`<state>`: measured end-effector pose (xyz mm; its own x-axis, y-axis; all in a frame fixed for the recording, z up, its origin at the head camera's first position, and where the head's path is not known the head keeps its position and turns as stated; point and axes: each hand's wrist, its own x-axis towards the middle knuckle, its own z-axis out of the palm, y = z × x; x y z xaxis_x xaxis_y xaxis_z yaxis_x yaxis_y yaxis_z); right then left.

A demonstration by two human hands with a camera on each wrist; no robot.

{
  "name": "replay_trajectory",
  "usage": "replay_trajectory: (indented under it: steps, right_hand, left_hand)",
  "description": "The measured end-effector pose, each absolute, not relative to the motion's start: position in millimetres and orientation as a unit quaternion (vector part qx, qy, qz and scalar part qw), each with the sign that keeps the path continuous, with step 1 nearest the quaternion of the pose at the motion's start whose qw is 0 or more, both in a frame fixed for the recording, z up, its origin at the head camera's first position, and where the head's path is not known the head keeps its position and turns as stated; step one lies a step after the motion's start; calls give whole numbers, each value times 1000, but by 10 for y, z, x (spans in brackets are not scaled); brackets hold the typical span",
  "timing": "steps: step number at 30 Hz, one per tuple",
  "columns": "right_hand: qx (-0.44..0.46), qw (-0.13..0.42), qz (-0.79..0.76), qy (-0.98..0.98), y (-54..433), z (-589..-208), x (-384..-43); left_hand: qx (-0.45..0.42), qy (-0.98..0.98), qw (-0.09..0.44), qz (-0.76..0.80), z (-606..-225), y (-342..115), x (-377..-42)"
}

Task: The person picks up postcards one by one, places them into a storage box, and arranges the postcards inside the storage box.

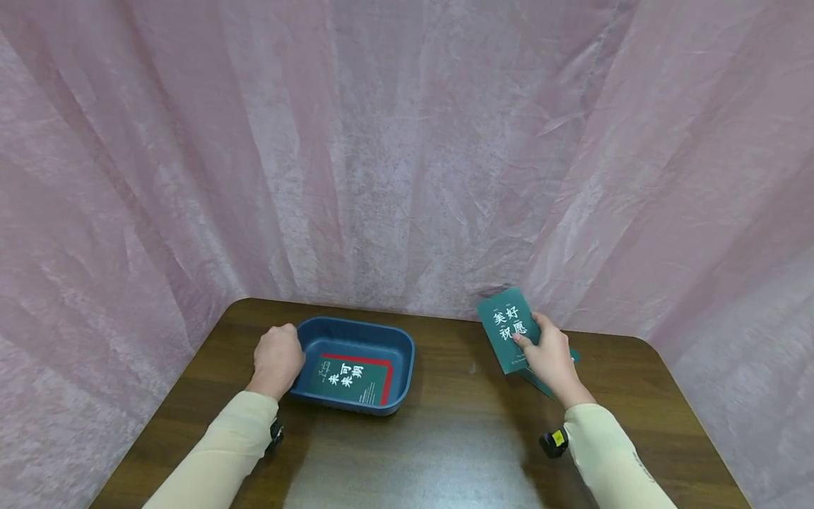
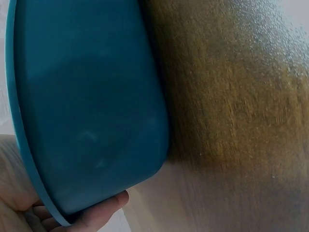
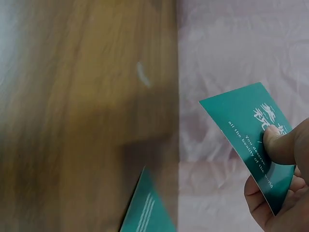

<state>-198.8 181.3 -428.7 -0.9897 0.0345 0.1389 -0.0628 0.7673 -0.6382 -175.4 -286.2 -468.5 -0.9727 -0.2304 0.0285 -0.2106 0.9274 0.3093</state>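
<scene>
My left hand (image 1: 280,359) grips the left end of a blue plastic tray (image 1: 356,326), its fingers curled over the rim; the left wrist view shows the tray's outer wall (image 2: 91,111) close up. Inside the tray lies a green card (image 1: 343,382) with white characters, over a red-edged one (image 1: 388,385). Held up by my right hand (image 1: 552,355) is another green card (image 1: 502,325) with white lettering, pinched between thumb and fingers. Below that hand, a further green card (image 3: 147,208) rests on the table, partly hidden by the hand in the head view.
The brown wooden table (image 1: 445,438) has rounded far corners. Behind it hangs a pink velvet curtain (image 1: 407,177). A black wrist device (image 1: 553,442) with a yellow label sits at the right wrist, and another dark device (image 1: 275,435) at the left.
</scene>
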Motion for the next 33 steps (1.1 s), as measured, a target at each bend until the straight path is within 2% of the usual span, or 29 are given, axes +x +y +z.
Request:
replay_trajectory:
  steps: [17, 28, 33]
  right_hand:
    - [92, 98, 360, -923, 1167, -3991, -2081]
    - [115, 88, 374, -916, 805, -3898, -2102]
    - [131, 89, 382, -911, 600, -3866, -2101]
  left_hand:
    - [111, -981, 32, -157, -4745, -2887, -1762]
    - [115, -980, 31, -158, -4721, -2889, -1764]
    - [112, -981, 53, -152, -4729, -2898, -1757]
